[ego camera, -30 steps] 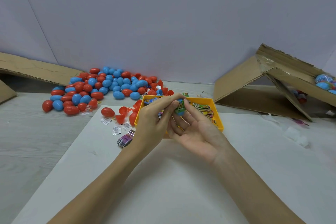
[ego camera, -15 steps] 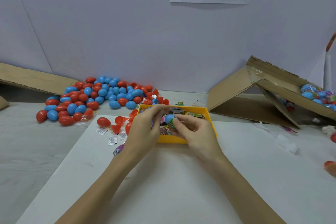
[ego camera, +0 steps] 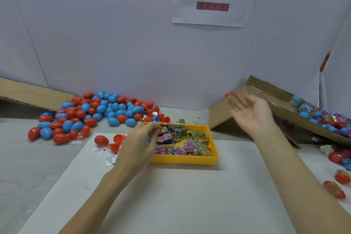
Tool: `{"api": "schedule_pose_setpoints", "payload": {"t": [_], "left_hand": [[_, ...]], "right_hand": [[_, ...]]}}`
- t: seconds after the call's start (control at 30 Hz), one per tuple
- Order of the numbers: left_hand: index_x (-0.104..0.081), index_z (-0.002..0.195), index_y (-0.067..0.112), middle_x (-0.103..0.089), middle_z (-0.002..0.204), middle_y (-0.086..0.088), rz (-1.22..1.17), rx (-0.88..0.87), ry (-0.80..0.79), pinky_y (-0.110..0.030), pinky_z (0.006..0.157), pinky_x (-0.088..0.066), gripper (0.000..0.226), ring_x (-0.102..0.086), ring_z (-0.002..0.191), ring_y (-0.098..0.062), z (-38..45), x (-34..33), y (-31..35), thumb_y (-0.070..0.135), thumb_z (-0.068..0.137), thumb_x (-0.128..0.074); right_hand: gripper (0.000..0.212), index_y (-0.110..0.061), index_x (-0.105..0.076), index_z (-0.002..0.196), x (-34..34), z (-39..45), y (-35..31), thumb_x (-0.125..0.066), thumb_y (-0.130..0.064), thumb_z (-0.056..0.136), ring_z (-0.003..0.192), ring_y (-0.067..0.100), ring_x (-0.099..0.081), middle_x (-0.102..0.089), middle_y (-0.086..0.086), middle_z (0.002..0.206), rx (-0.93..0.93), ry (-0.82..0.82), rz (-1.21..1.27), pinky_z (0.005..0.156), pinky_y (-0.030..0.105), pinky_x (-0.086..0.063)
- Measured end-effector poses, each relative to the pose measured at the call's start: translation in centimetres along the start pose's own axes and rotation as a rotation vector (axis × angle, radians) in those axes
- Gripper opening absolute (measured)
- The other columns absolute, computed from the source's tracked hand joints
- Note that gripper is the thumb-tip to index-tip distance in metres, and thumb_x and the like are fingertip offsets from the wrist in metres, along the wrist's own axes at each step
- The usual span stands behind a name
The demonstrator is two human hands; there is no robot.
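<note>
Two hands in my view: my left hand [ego camera: 140, 138] reaches into the yellow tray [ego camera: 190, 159], fingertips bunched on the wrappers [ego camera: 182, 146]; I cannot tell if they pinch one. My right hand [ego camera: 250, 114] hangs raised near the cardboard box [ego camera: 218, 119], fingers straight and apart.

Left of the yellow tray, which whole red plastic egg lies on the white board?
The lone red plastic egg at the white board's far left corner, beside open red halves. The other red eggs lie piled with blue ones beyond the board.

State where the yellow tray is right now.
In the head view, the yellow tray sits centre on the white sheet, the left hand reaching into its left end.
</note>
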State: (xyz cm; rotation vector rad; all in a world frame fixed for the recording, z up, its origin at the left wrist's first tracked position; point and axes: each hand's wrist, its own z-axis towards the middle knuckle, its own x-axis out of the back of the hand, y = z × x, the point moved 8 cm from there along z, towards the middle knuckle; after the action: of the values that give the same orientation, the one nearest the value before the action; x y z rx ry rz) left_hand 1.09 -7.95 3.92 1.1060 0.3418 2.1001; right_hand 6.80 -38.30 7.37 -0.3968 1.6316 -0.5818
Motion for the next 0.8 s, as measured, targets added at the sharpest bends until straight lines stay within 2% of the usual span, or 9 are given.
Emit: {"api": "schedule_pose_setpoints", "payload": {"t": [0.1, 0.2, 0.3, 0.4, 0.47, 0.57, 0.67, 0.8], "left_hand": [[-0.073, 0.113, 0.015, -0.069, 0.103, 0.005, 0.043, 0.017, 0.032, -0.016, 0.081, -0.045, 0.017, -0.059, 0.096, -0.011, 0.2, 0.6, -1.1, 0.015, 0.101, -0.062], [-0.072, 0.114, 0.012, -0.07, 0.11, 0.0, 0.135, 0.107, 0.106, -0.028, 0.087, -0.047, 0.018, -0.057, 0.104, -0.016, 0.7, 2.2, -4.0, 0.015, 0.1, -0.062], [-0.071, 0.119, 0.011, -0.066, 0.122, -0.007, 0.29, 0.265, 0.154, -0.04, 0.095, -0.046, 0.022, -0.054, 0.114, -0.025, 0.6, 4.1, -8.5, 0.016, 0.099, -0.062], [-0.066, 0.13, 0.02, -0.056, 0.142, -0.01, 0.446, 0.406, 0.054, -0.051, 0.106, -0.037, 0.03, -0.046, 0.131, -0.032, 0.2, 4.2, -12.7, 0.027, 0.102, -0.058], [-0.056, 0.142, 0.028, -0.04, 0.159, -0.008, 0.424, 0.467, -0.049, -0.054, 0.115, -0.028, 0.038, -0.034, 0.145, -0.03, 0.2, 3.5, -14.7, 0.033, 0.104, -0.051], [-0.044, 0.152, 0.035, -0.02, 0.169, -0.001, 0.411, 0.407, -0.188, -0.051, 0.123, -0.019, 0.045, -0.02, 0.154, -0.026, 0.8, 1.9, -15.7, 0.032, 0.107, -0.039], [-0.044, 0.152, 0.037, -0.019, 0.169, -0.002, 0.47, 0.358, -0.233, -0.045, 0.124, -0.018, 0.046, -0.021, 0.154, -0.024, 1.3, 1.1, -15.9, 0.033, 0.108, -0.031], [-0.058, 0.14, 0.034, -0.03, 0.165, -0.001, 0.491, 0.377, -0.205, -0.044, 0.119, -0.025, 0.041, -0.033, 0.145, -0.027, 1.0, 1.2, -16.0, 0.035, 0.108, -0.032]], "right_hand": [[0.028, 0.007, -0.069, 0.111, 1.4, -1.1, 6.4, -0.058, -0.004, 0.087, 0.086, 0.026, -0.077, -0.076, 0.018, 0.103, -0.182, -0.077, -0.113, 0.073, 0.029, -0.063], [0.024, 0.004, -0.07, 0.113, 2.6, -2.3, 11.1, -0.054, -0.005, 0.098, 0.083, 0.022, -0.076, -0.075, 0.014, 0.103, -0.311, -0.11, -0.118, 0.07, 0.029, -0.062], [0.025, 0.001, -0.07, 0.116, 2.9, -2.3, 12.3, -0.051, -0.008, 0.103, 0.08, 0.018, -0.074, -0.074, 0.011, 0.098, -0.321, -0.123, -0.143, 0.069, 0.03, -0.062], [0.026, 0.0, -0.068, 0.119, 2.9, -2.2, 12.2, -0.05, -0.01, 0.104, 0.075, 0.015, -0.072, -0.073, 0.008, 0.09, -0.302, -0.116, -0.146, 0.065, 0.028, -0.061], [0.026, 0.0, -0.068, 0.12, 2.9, -2.3, 12.3, -0.05, -0.011, 0.105, 0.073, 0.014, -0.072, -0.073, 0.007, 0.087, -0.302, -0.111, -0.153, 0.064, 0.027, -0.061], [0.026, 0.0, -0.069, 0.118, 3.0, -2.3, 12.3, -0.049, -0.011, 0.105, 0.071, 0.013, -0.071, -0.073, 0.007, 0.085, -0.283, -0.108, -0.172, 0.064, 0.026, -0.061], [0.026, 0.0, -0.069, 0.117, 3.1, -2.1, 12.3, -0.049, -0.012, 0.106, 0.071, 0.012, -0.071, -0.073, 0.006, 0.083, -0.248, -0.106, -0.212, 0.064, 0.025, -0.061], [0.026, 0.0, -0.069, 0.117, 3.1, -2.1, 12.2, -0.048, -0.012, 0.106, 0.071, 0.012, -0.072, -0.074, 0.007, 0.084, -0.225, -0.105, -0.242, 0.064, 0.025, -0.06]]}}
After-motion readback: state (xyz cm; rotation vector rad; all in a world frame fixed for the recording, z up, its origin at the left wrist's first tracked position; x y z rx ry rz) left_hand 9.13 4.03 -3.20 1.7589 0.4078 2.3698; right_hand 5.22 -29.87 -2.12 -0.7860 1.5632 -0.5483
